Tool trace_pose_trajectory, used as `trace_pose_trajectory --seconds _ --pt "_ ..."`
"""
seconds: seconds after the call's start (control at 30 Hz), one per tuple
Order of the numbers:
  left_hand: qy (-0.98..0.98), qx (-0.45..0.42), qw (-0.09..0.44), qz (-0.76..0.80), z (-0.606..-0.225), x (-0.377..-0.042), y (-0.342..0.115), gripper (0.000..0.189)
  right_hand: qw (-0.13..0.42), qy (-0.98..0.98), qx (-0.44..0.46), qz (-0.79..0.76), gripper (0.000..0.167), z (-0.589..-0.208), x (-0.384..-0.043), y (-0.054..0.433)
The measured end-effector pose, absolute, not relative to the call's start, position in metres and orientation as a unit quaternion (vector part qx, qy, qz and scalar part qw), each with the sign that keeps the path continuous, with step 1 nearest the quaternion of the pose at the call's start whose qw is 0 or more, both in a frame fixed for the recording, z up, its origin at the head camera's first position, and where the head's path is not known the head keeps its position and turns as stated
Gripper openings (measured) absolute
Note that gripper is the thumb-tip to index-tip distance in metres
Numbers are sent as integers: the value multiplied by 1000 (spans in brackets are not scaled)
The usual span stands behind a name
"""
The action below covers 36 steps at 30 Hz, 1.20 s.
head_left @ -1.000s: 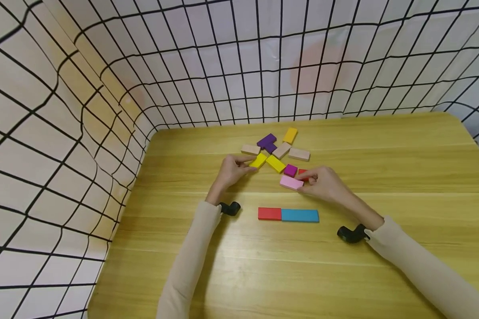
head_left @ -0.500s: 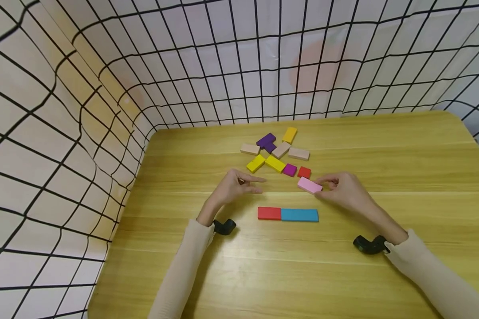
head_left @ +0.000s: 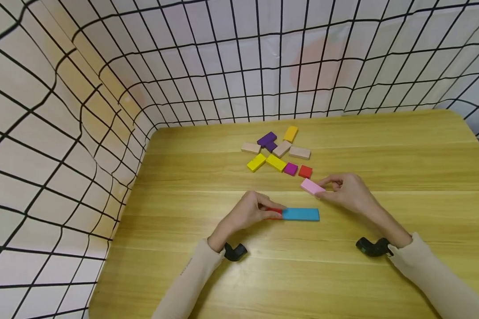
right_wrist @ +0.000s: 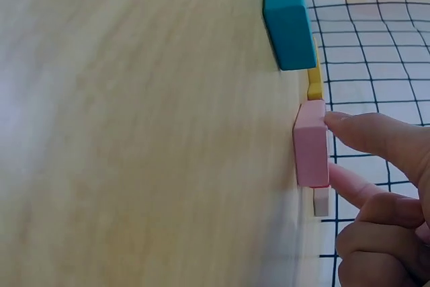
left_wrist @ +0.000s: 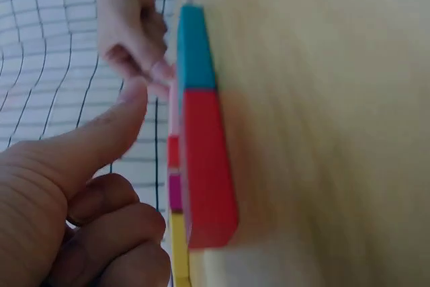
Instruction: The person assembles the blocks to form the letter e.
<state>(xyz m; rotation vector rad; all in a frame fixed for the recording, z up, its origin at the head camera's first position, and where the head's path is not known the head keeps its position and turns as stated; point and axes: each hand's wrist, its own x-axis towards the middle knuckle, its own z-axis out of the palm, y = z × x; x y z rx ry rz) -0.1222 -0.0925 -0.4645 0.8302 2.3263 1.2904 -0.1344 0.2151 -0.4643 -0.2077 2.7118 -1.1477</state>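
A red block [left_wrist: 209, 166] and a longer blue block [head_left: 301, 214] lie end to end on the table, forming one straight bar. Over the red block reaches my left hand [head_left: 250, 209], its thumb and forefinger extended and the other fingers curled. In the left wrist view, the thumb [left_wrist: 111, 136] stands apart from the red block, with nothing between it and the fingers. My right hand [head_left: 349, 190] pinches one end of a pink block [head_left: 311, 186] between thumb and forefinger, behind the blue block's right end. The pink block sits slantwise, low at the table.
Behind the hands, several loose blocks lie scattered: a small red block [head_left: 305, 171], a magenta block [head_left: 290, 169], yellow blocks [head_left: 276, 163], purple blocks [head_left: 267, 138], pale wooden blocks [head_left: 299, 153] and an orange block [head_left: 291, 134]. A white grid-patterned cloth [head_left: 243, 62] rises beyond the wooden table [head_left: 287, 274].
My left hand has left the yellow block and come forward to the red block of the bar. My right hand has drawn the pink block rightward, away from the pile, and turned it slightly.
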Motion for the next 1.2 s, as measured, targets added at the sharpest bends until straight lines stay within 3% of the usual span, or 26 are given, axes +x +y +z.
trace_pose_trajectory --seconds 0.43,0.67,1.2 --pt "859 344 115 361 -472 -116 -68 20 89 931 -54 -350 43 -459 -130 215" --pt "861 333 115 366 -472 -116 -69 19 122 932 -47 -339 40 -455 -124 219" --pt "869 334 98 353 -473 -115 -70 18 107 919 -52 -376 37 -464 -114 216"
